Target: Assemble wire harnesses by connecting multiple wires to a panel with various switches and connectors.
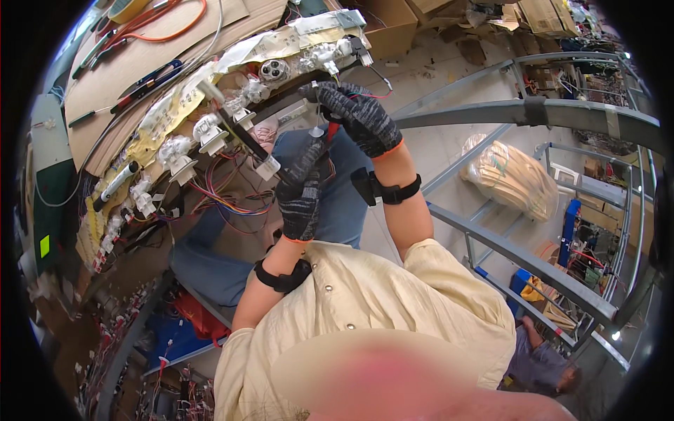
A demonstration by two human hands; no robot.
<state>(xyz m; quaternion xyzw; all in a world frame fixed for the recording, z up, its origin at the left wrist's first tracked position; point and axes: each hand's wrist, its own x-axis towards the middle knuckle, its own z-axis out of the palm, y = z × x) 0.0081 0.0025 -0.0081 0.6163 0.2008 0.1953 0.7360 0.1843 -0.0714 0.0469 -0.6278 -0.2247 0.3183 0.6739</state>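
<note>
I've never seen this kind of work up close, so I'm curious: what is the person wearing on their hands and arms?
Both the left hand and the right hand wear dark speckled knit gloves with orange cuff edges. Each wrist carries a black strap band with a small black block on it. The forearms are bare, below short pale yellow sleeves.

Left hand (pixel 300 193) sits below right hand (pixel 359 116), wiring panel (pixel 210 105) to their left.

Both hands wear dark knit gloves and black wrist straps. The left hand (pixel 300 191) is raised with fingers pointing up, just below a long panel (pixel 232 84) studded with white connectors (pixel 208 133) and a round metal socket (pixel 274 69). The right hand (pixel 358 116) curls around a red-handled tool (pixel 332 131) at the panel's lower edge. Coloured wires (pixel 232 200) hang under the panel. A grey metal frame (pixel 519 112) runs to the right, beside a plastic-wrapped bundle (pixel 512 177).
</note>
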